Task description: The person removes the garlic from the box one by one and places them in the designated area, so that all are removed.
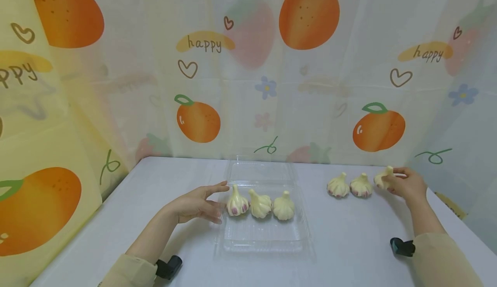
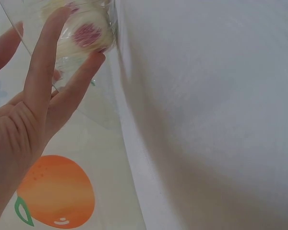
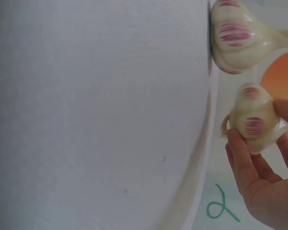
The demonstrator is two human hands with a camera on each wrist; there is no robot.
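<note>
A clear plastic box point(image 1: 264, 235) lies with its lid folded back on the table. Three garlic bulbs stand in a row inside it: a purple-streaked left bulb point(image 1: 237, 203), a middle bulb point(image 1: 260, 205) and a right bulb point(image 1: 284, 207). My left hand point(image 1: 194, 203) touches the box's left side with fingers spread. At the right, my right hand point(image 1: 411, 187) pinches a garlic bulb point(image 3: 253, 122) between thumb and fingers; in the right wrist view it appears lifted off the tabletop. Left of that hand stand two more garlic bulbs, one outer point(image 1: 338, 186) and one nearer point(image 1: 361, 186).
The white table point(image 1: 349, 244) ends at a printed curtain point(image 1: 248, 105) behind the box. The upright clear lid point(image 1: 260, 172) stands at the box's far side. A yellow printed cloth point(image 1: 42, 127) hangs along the left edge.
</note>
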